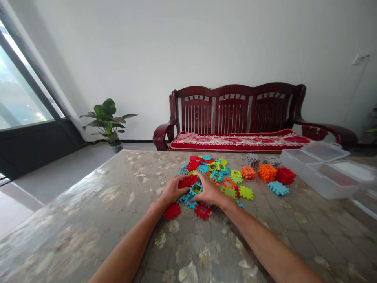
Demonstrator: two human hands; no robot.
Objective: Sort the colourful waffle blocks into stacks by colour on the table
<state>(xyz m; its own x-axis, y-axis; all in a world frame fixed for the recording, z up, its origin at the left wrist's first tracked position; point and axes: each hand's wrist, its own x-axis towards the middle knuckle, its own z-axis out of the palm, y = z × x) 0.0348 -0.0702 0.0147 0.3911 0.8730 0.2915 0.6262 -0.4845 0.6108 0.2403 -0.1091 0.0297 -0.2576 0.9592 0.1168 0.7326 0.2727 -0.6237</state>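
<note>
My left hand has its fingers curled over red interlocking tiles at the near side of a loose pile. Close beside it, my right hand grips a blue window-shaped interlocking tile between thumb and fingers. Other blue tiles lie just beneath the hands. Nearer to me are a solid red tile and a red tile with cut-outs. Behind the hands, red, blue and lime-green tiles overlap in the pile. My palms and some fingertips are hidden.
Right of the pile stand orange stacks, a red stack, grey stacks and blue tiles. Clear plastic boxes sit at the table's right. Beyond the patterned table are a wooden bench and a potted plant.
</note>
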